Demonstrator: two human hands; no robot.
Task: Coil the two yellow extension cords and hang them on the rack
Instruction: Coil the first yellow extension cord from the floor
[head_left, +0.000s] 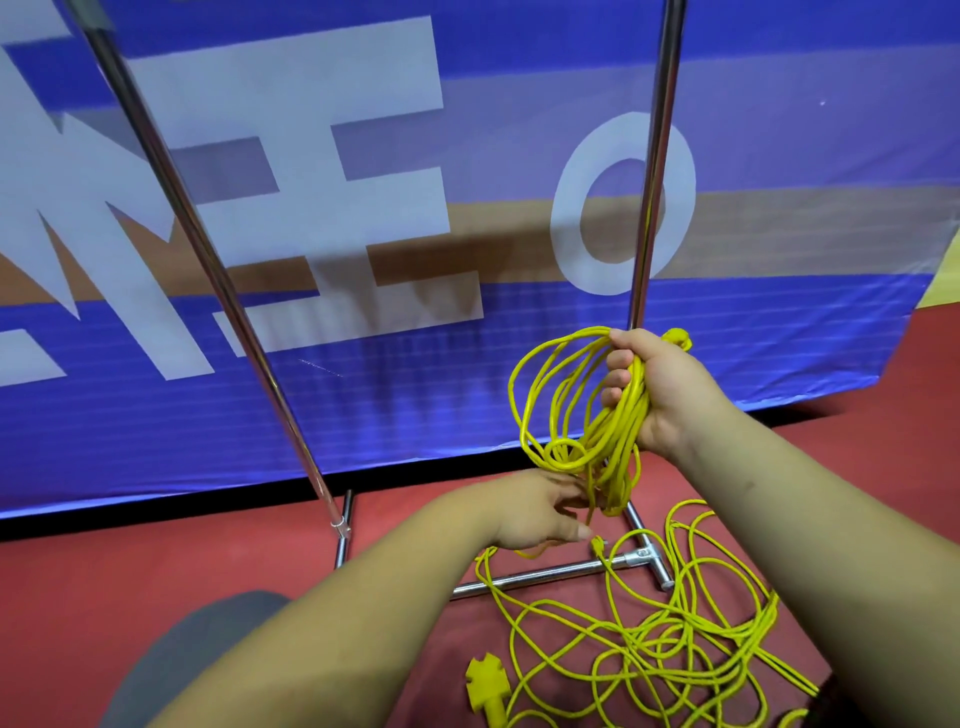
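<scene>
Yellow cord coil (566, 410) — gripped in right hand (654, 384).

Right grip (660, 395) is raised, curled round the coiled cord (615, 439); left grip (540, 512) reaches lower, fingers extended.

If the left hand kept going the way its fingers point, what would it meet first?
Probably the dangling loops of the coiled yellow extension cord gripped by the right hand; the left hand is nearly touching them, depth unclear.
</scene>
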